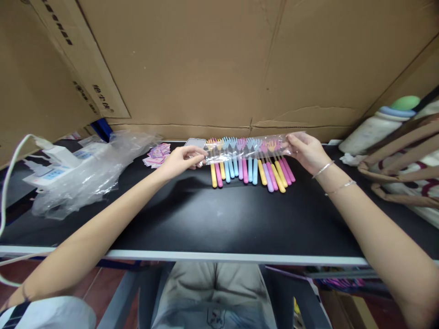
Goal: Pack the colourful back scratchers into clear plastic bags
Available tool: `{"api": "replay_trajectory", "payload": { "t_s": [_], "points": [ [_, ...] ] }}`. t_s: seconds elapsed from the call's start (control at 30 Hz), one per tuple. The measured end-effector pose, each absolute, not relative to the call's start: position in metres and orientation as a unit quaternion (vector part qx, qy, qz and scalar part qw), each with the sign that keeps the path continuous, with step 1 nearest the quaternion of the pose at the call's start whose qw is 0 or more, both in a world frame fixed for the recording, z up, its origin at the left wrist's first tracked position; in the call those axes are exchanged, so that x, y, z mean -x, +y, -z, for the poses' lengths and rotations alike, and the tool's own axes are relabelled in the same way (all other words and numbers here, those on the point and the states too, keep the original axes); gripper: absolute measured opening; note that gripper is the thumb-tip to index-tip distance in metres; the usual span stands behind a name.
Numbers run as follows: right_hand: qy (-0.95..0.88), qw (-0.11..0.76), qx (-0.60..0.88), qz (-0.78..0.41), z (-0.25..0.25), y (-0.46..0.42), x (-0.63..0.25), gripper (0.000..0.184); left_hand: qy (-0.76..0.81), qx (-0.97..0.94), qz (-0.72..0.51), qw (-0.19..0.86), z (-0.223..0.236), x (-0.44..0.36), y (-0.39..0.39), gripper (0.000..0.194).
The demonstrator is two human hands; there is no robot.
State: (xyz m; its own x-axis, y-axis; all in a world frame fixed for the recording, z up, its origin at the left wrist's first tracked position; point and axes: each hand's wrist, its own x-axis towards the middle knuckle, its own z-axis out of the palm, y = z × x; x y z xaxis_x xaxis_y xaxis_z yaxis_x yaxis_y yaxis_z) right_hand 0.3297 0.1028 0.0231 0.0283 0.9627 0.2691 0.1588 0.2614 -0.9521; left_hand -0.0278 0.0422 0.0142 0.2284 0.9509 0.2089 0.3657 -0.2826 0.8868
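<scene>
A long strip of clear plastic film (233,153), perhaps a flat bag, stretches between my two hands. My left hand (190,157) is at its left end, fingers bent with the thumb against the film. At the right end, my right hand (305,148) pinches it between thumb and fingers. Behind and below the film, a row of fork-like items (245,170) lies on the black table; their claw-shaped heads point away from me. Their handles are yellow, pink, blue and purple. The film partly covers the heads.
Small pink printed cards (158,155) lie left of my left hand. Further left are crumpled clear plastic (82,178) and a white power strip (55,171) with cables. A white bottle (373,123) and a bag with brown handles (401,169) stand right. Cardboard (219,68) walls the back.
</scene>
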Motion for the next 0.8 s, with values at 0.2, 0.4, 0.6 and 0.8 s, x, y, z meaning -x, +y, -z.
{"api": "replay_trajectory", "payload": {
  "t_s": [0.2,0.4,0.6,0.8],
  "points": [
    [-0.571,0.519,0.481,-0.416,-0.018,0.1,-0.323,0.027,0.477,-0.609,-0.58,0.256,-0.02,0.032,0.044,0.029],
    [-0.553,0.539,0.495,-0.399,-0.013,0.1,-0.318,0.032,0.448,-0.603,-0.661,-0.001,-0.027,0.029,0.03,0.012],
    [-0.637,0.502,0.501,-0.302,-0.009,0.098,-0.311,0.033,0.352,-0.742,-0.497,-0.281,-0.022,0.022,0.021,0.014],
    [-0.704,0.385,0.592,-0.075,-0.017,0.098,-0.323,0.018,0.297,-0.857,-0.26,-0.331,-0.005,0.004,0.014,0.021]
  ]
}}
